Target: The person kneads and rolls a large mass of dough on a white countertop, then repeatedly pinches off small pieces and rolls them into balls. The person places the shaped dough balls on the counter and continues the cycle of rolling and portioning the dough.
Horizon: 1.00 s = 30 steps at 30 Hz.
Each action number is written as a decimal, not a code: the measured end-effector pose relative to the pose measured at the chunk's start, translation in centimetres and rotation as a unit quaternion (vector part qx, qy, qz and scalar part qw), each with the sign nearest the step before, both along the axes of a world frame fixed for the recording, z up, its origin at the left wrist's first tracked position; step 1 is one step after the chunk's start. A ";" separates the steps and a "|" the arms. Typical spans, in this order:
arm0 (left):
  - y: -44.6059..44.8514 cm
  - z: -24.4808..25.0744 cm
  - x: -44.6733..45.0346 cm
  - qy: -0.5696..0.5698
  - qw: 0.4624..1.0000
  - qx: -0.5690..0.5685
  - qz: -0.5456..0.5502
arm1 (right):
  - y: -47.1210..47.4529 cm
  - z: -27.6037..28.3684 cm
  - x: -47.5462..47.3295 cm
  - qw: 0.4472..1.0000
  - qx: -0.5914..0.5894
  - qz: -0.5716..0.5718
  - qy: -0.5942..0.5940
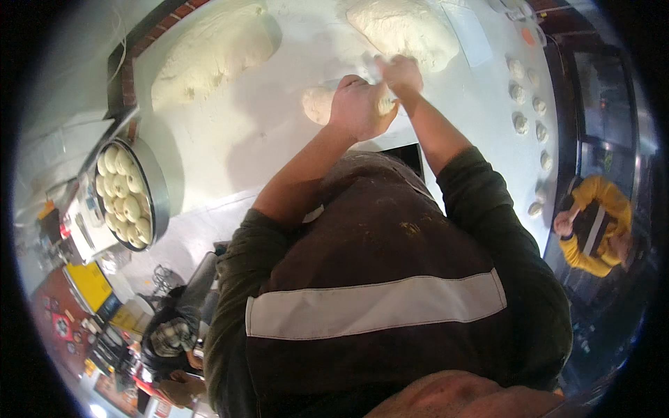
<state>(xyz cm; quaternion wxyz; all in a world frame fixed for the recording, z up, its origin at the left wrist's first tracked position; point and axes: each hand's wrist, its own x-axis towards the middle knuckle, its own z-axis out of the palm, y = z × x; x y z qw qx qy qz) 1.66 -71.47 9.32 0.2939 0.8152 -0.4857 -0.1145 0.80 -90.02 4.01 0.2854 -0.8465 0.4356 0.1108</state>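
My left hand (363, 108) is closed around a lump of dough (387, 104), part of which shows at its thumb side. Just beyond it and to the right is my right hand (401, 76), its fingers blurred and near that lump; whether they pinch any dough is unclear. A smaller piece of dough (316, 104) lies on the white work table (282, 151), partly hidden behind my left hand. Past my right hand rests a large mass of dough (405, 31). Another large dough mass (219, 52) spreads over the table's far left.
A round metal pan (159, 198) of dough balls stands at left. Small dough pieces (520, 124) line the table's right side, near a flat pale sheet (468, 34). A person in yellow sleeves (596, 224) is beyond the right edge; another person (172, 334) is at lower left.
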 end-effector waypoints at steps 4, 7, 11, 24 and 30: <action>-2.5 -0.4 0.5 0.277 0.942 0.113 0.150 | -0.9 0.8 -1.8 0.871 0.395 -0.233 -0.177; -5.4 -2.0 -0.8 0.327 0.923 -0.161 0.125 | 1.3 3.2 -3.5 0.794 0.470 -0.158 -0.351; -8.6 -3.0 -1.8 0.272 0.898 -0.248 0.242 | 2.1 7.2 -6.2 0.595 0.628 -0.300 -0.400; -17.5 -0.5 -7.5 0.808 0.582 0.083 0.026 | -13.2 -1.2 -25.8 0.847 0.283 -0.209 -0.398; -15.9 -3.7 -5.2 0.595 0.798 0.051 0.075 | -33.4 -10.2 -40.3 0.921 -0.295 -0.227 -0.112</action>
